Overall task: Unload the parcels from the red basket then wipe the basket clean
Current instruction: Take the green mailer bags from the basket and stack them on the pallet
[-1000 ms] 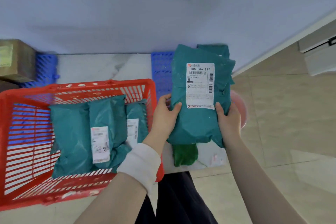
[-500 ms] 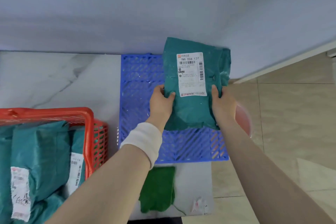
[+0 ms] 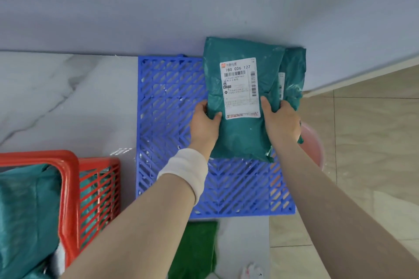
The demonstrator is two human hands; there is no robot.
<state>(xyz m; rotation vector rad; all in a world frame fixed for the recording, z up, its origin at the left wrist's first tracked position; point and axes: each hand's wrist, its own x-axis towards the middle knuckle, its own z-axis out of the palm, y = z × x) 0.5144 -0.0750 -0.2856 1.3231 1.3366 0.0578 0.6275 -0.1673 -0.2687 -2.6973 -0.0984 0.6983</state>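
Marble surface point(image 3: 56, 97): blue pallet point(image 3: 170, 97) beneath parcel point(image 3: 238, 138), green cloth point(image 3: 195, 249), red basket point(image 3: 69, 188)

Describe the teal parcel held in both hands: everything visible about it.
The teal parcel is a soft, crinkled plastic mailer, dusted with pale smudges. A white label with barcodes and the number 780 C06 127 faces up. It is held over the blue grid mat, near the wall. The left hand grips its left edge, the right hand its right. A second teal parcel shows behind its right side.
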